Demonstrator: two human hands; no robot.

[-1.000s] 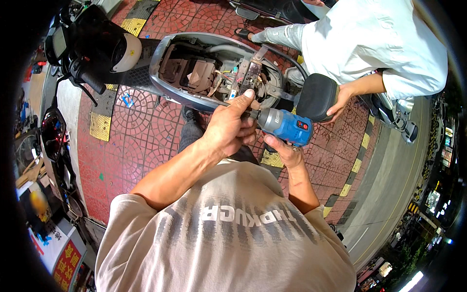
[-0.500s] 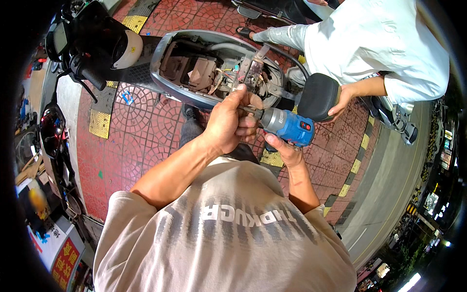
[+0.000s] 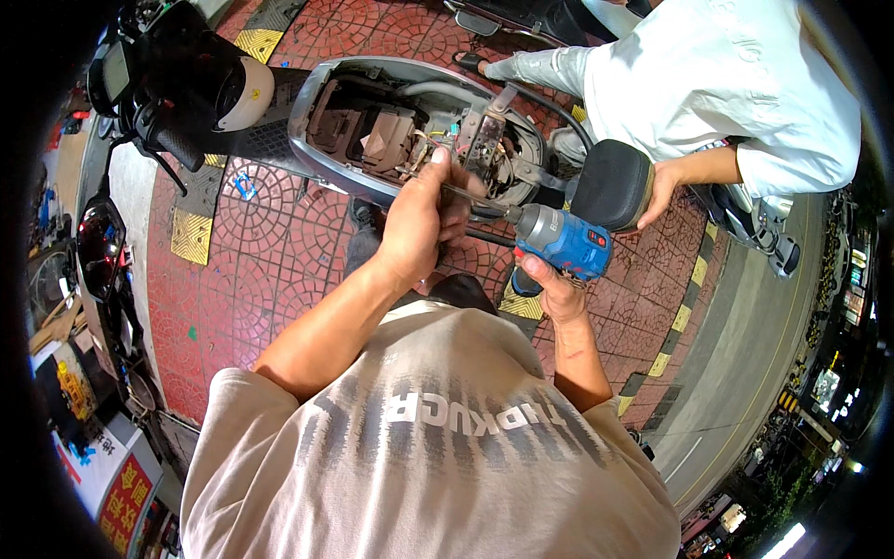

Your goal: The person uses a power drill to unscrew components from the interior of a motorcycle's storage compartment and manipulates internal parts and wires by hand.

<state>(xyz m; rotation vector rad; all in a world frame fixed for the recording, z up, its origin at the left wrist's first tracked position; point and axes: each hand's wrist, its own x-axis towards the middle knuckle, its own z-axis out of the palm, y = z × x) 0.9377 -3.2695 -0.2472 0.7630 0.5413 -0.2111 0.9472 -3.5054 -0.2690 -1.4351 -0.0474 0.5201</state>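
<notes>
My right hand grips the handle of a blue cordless drill, whose nose points left. A thin metal bit runs from the drill's nose to my left hand. My left fingers are curled around its far end, the thumb up; they are partly blurred. Both hands are at the near side of a scooter's opened body, where wires, dusty parts and a metal bracket show. A co-worker's hand steadies a black padded backrest just right of the drill.
The co-worker in a white shirt stands at the right. The scooter's handlebar and a white-and-black helmet-like piece are at the left. Red patterned paving lies below, with yellow-black ramps. Beyond the right kerb is a road.
My left hand has moved left and slightly up, away from the drill's nose. The drill has shifted a little to the right, and more of the bit shows between them.
</notes>
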